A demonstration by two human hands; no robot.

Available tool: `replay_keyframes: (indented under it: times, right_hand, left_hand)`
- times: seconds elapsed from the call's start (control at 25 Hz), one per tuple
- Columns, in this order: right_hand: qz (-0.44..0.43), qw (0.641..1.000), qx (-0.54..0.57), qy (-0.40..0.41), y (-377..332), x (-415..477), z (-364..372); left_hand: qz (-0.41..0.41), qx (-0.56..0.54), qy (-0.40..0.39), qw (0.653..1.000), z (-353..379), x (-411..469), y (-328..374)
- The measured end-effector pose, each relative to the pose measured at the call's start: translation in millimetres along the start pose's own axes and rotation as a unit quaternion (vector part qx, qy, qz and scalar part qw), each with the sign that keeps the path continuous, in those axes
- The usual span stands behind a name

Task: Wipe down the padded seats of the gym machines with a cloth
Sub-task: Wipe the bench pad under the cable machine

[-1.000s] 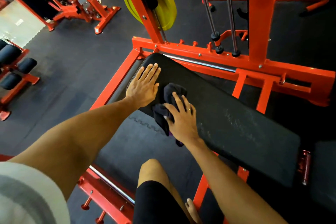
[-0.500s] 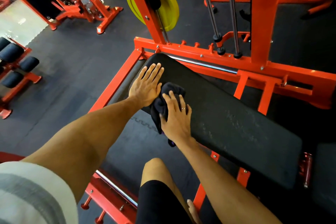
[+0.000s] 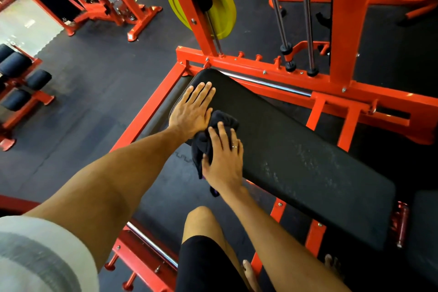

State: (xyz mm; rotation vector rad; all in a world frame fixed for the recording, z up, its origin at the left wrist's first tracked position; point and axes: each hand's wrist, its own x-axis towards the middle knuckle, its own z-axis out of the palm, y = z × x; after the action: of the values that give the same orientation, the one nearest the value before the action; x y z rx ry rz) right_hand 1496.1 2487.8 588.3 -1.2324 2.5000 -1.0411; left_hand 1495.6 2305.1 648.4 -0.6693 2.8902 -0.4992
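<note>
Cloth [image 3: 200,147], dark and bunched, lies at the left end of the black padded seat [image 3: 296,149], pressed under the right hand [image 3: 224,159], whose fingers lie nearly straight and spread across it; some fabric hangs over the pad's near edge. Just beside it, the left hand [image 3: 193,109] rests flat on the pad, fingers straight and together, holding nothing. An orange frame [image 3: 331,87] surrounds the seat.
</note>
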Motion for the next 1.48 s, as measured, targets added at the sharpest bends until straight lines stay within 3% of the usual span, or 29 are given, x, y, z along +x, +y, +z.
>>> replay_keyframes:
  times: [0.32, 0.44, 0.6, 0.76, 0.84, 0.96, 1.12, 1.28, 1.36, 1.48]
  right_hand:
    - [-0.022, 0.995, -0.092, 0.027, 85, -65, -3]
    - [-0.008, 0.998, -0.061, 0.035, 64, -42, 0]
    - [-0.073, 0.997, -0.016, -0.005, 18, 21, 4]
    - [-0.099, 0.994, -0.029, -0.022, 60, 3, -8]
    - [-0.072, 0.997, -0.032, -0.006, 94, -18, -16]
    - [0.050, 0.998, -0.020, 0.027, 122, -1, -28]
    - [0.155, 0.988, 0.010, 0.024, 95, 73, -33]
    - [0.033, 0.999, -0.026, 0.015, 72, 51, -26]
    - [-0.014, 0.999, -0.041, -0.005, 95, 20, -32]
    - [0.040, 0.998, -0.044, 0.008, 141, 8, -42]
  left_hand:
    - [0.009, -0.008, 0.035, 0.999, 5, -3, 0]
    - [0.010, -0.016, 0.040, 0.999, 2, -2, -1]
    - [0.010, -0.023, 0.019, 1.000, 1, -2, -1]
    - [0.011, -0.025, 0.036, 0.999, 5, -2, -2]
    - [0.013, -0.021, 0.047, 0.999, 6, -4, 0]
    - [0.015, -0.006, 0.052, 0.998, 7, -3, -2]
    - [0.011, 0.017, 0.028, 0.999, 6, -5, 0]
    - [0.010, 0.021, 0.010, 1.000, -9, 13, 11]
    - [0.060, 0.005, 0.017, 0.998, -9, 31, 34]
    - [0.084, -0.024, 0.018, 0.996, 1, 40, 70]
